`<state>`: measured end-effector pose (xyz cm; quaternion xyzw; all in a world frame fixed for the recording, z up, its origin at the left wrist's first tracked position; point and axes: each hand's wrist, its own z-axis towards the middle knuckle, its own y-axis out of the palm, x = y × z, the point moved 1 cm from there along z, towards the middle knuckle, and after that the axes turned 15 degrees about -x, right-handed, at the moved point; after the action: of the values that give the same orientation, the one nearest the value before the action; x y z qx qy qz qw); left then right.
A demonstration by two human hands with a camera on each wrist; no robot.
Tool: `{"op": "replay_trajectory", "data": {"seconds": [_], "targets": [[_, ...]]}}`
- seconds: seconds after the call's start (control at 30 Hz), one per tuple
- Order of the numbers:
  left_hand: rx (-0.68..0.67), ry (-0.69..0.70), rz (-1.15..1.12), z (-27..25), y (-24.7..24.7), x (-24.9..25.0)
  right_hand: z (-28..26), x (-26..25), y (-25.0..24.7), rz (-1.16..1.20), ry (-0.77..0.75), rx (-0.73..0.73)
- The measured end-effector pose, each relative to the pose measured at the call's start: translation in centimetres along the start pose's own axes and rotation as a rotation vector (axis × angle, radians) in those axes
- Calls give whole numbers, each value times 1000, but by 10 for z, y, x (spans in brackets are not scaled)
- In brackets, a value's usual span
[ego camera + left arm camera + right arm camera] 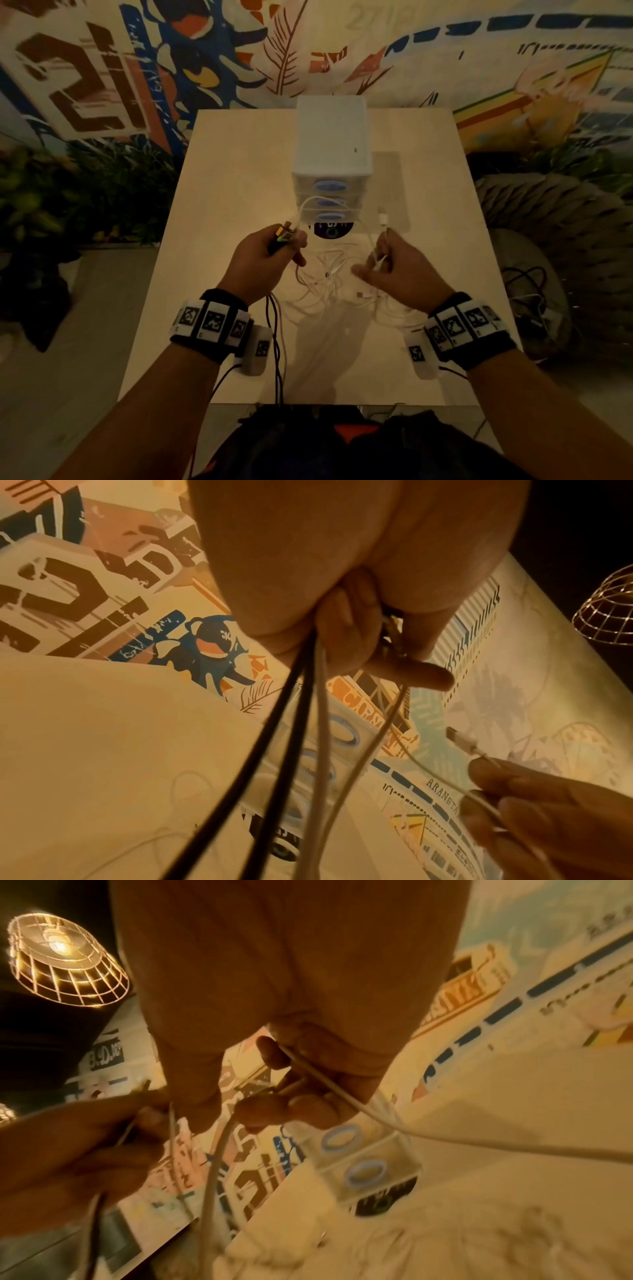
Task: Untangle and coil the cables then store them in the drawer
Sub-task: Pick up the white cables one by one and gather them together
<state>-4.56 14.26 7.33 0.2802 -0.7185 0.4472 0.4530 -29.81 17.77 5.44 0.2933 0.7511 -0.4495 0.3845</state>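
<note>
My left hand (274,250) grips a bunch of cable ends, among them dark plugs (282,236); black cables (270,750) and white cables (322,723) hang from its fist (346,631). My right hand (387,263) pinches a white cable (342,1096) whose plug (383,219) sticks up above its fingers (270,1110). Between the hands a tangle of white cables (329,284) lies on the table (222,308). Behind it stands a small white drawer unit (330,171) with three shut clear drawers and blue handles.
A dark round sticker (333,230) lies at the foot of the drawer unit. Black wires (275,359) trail off the table's front edge. More cables (527,291) lie on a seat to the right. A wire-cage lamp (65,961) hangs overhead.
</note>
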Motion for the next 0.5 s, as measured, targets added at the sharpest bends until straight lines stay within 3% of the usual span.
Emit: {"op": "replay_trajectory", "data": {"seconds": [0.2,0.5], "targets": [[-63,78,-94,-7,1,19,31,-10,58,-80,-83,-245],[-43,96,-135,-7,-4,19,49,-20,69,-130,-160,-144]]}}
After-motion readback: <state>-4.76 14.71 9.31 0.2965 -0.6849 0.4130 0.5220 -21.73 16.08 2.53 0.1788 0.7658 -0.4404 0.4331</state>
